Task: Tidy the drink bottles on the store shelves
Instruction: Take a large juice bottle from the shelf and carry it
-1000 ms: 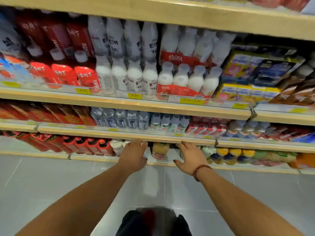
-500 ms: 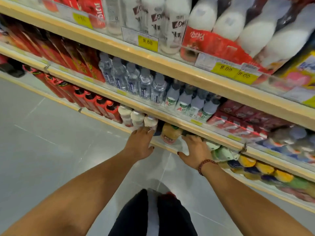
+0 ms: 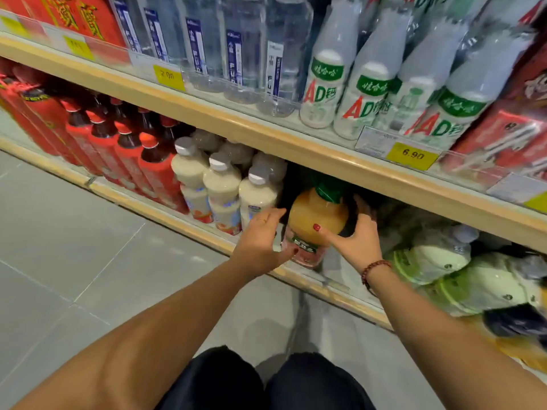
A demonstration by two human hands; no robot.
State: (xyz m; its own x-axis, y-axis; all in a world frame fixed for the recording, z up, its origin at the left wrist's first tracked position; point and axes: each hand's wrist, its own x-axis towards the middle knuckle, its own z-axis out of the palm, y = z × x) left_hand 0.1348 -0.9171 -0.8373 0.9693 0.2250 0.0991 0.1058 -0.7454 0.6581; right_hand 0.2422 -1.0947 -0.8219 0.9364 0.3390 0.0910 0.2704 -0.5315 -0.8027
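One orange juice bottle (image 3: pixel 313 208) with a green cap stands at the front edge of the lower shelf (image 3: pixel 133 204), framed by two hands, the left hand (image 3: pixel 260 241) and the right hand (image 3: pixel 359 242). Just left of it, six cream bottles (image 3: pixel 220 187) with grey caps stand in two rows of three. Further left along the same edge, at least five red bottles (image 3: pixel 127 149) with dark necks can be counted. On the upper shelf (image 3: pixel 266 134), five clear water bottles (image 3: pixel 239 45) line the front edge beside four white AD bottles (image 3: pixel 325 81). Two yellow price tags are readable, the 2.00 tag (image 3: pixel 168 76) and the 6.90 tag (image 3: pixel 413 155); the green-and-white bottles (image 3: pixel 438 258) at the lower shelf's right end blur past counting
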